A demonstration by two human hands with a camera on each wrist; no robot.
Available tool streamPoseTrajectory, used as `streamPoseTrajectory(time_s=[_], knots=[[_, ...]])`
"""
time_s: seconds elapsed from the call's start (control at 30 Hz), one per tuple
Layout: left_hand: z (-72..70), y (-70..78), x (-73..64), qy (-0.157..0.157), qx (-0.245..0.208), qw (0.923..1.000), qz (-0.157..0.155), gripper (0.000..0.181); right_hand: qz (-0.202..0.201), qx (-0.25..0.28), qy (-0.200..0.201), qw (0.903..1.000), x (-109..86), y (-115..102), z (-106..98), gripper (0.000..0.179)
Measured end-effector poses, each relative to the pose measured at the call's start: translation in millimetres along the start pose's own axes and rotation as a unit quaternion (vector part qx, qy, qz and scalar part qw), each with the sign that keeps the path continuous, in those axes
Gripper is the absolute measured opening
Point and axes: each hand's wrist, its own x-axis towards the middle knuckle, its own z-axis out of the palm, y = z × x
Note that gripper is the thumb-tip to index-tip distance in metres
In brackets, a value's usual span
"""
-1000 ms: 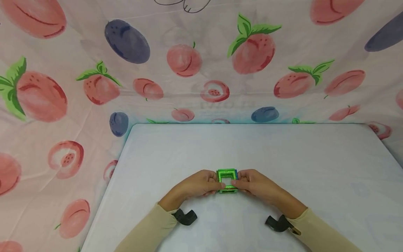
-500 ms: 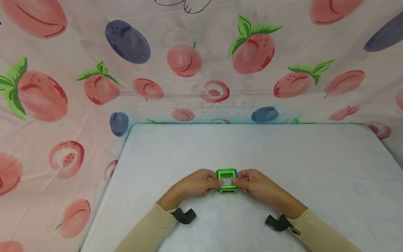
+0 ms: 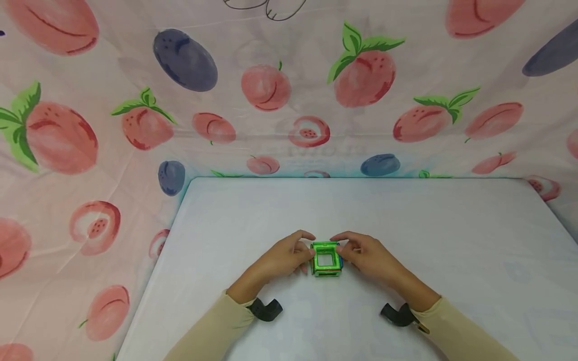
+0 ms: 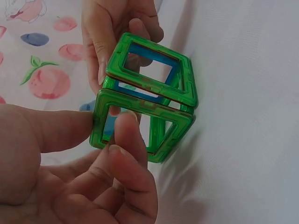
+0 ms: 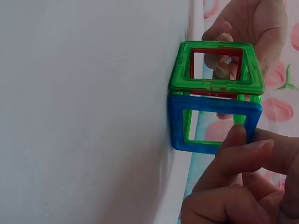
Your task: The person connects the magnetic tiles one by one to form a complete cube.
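Observation:
A small cube of see-through magnetic tiles (image 3: 325, 245) sits on the white table, with an open square hole on top. Most tiles I see are green; a blue tile (image 5: 219, 103) forms its right side, and red shows through it in the right wrist view. At its left side my left hand (image 3: 283, 257) holds it, thumb on the top edge and curled fingertips against the green tile (image 4: 140, 103). My right hand (image 3: 374, 257) holds the opposite side likewise, its thumb at the upper edge and fingers by the blue tile. Both index fingers arch past the far corners.
A white tabletop (image 3: 406, 210) spreads around the cube. Behind and to the left hangs a fruit-print cloth (image 3: 271, 130), meeting the table's far edge. Black wrist devices (image 3: 265, 310) are worn at both sleeve ends.
Both thumbs have slid back from over the top hole to the cube's upper edges. The index fingers have lifted and stretched toward its far side. The cube has stayed nearly in place.

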Motion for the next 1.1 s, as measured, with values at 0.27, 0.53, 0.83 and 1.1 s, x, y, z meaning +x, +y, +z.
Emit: streamPoseTrajectory(time_s=[0.27,0.53,0.83,1.1], knots=[[3.8,1.5,1.1,0.010,0.004,0.9999,0.011,0.031,-0.004,0.003,0.008,1.0000,0.7,0.5,1.6,0.028],[5.8,-0.2,1.4,0.017,-0.023,0.9995,0.012,0.031,-0.021,-0.003,0.014,0.9997,0.5,1.1,3.9,0.026],[6.5,-1.4,2.1,0.016,-0.035,0.9992,0.013,0.031,-0.028,0.001,0.005,0.9996,0.2,3.2,3.0,0.026],[3.2,-1.8,1.4,0.010,-0.014,0.9998,0.014,0.033,-0.031,-0.016,-0.007,0.9994,0.2,4.0,-1.9,0.030]])
